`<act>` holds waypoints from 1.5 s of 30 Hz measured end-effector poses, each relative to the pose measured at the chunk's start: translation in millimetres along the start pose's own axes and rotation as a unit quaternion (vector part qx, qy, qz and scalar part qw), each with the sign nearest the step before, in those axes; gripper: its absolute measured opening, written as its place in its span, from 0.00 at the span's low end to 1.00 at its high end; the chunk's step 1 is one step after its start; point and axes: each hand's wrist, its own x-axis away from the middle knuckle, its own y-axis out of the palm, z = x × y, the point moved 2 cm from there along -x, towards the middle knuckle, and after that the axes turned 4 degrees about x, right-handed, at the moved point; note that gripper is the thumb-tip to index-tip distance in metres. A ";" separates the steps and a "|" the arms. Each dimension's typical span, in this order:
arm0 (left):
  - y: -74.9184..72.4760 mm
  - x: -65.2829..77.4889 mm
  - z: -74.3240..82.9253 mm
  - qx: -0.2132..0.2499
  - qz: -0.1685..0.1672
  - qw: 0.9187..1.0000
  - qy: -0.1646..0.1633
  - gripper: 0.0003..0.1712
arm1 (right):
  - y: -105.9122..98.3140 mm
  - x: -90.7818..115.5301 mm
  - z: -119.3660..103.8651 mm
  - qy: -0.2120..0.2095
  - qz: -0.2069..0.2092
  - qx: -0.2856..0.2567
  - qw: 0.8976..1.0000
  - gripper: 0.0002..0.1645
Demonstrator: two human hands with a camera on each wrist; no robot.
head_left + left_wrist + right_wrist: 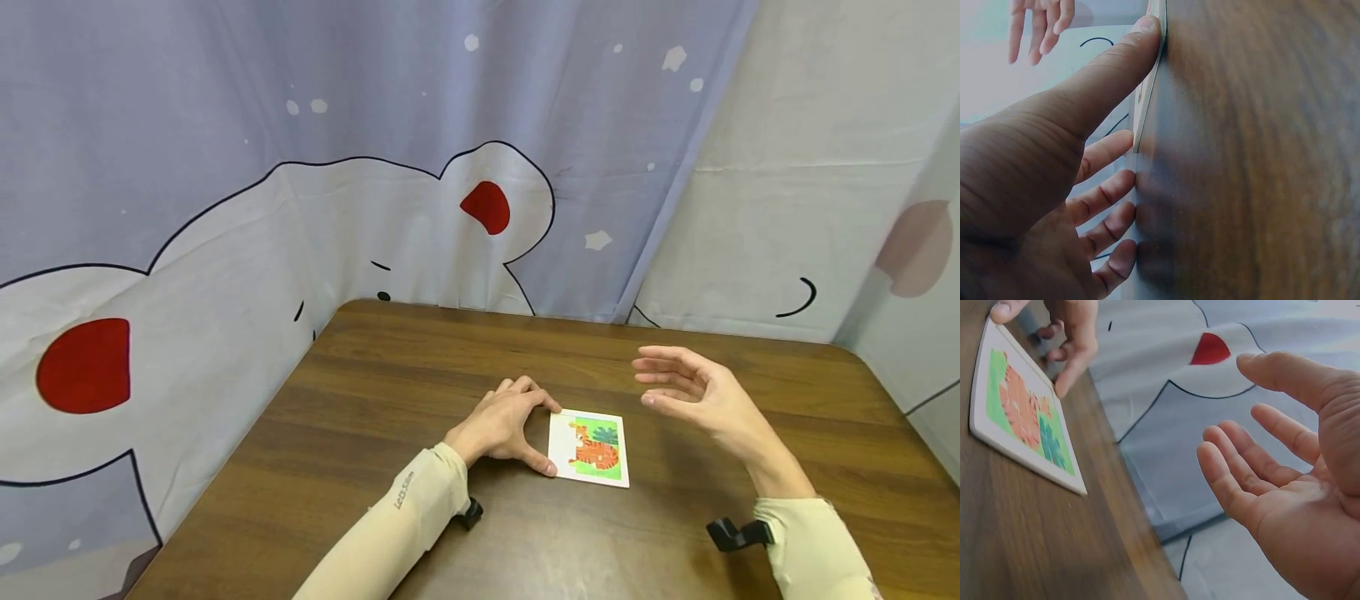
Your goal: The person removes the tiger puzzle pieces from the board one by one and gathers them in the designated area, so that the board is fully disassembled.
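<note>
A thin, square white board (pixel 562 448) with an orange tiger and green plants printed on it lies on the brown wooden table (pixel 360 408). The picture fills its right part, while the strip at its left is plain white. My left hand (pixel 498 425) holds the board at its left side, thumb at the near corner and index finger at the far corner. In the left wrist view, the other fingertips (pixel 1124 185) rest on the table. My right hand (pixel 693 392) hovers to the right of the board, fingers loosely bent and nothing in it.
A curtain (pixel 375 83) with white bear shapes and red ears hangs right behind the table and along its left side. Black straps (pixel 738 533) sit at both wrists, over pale sleeves (pixel 405 508).
</note>
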 end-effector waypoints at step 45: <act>-0.5 -0.1 1.3 0.012 0.001 1.000 -0.005 0.54 | 67.3 -10.0 49.7 0.063 -0.059 0.020 0.996 0.36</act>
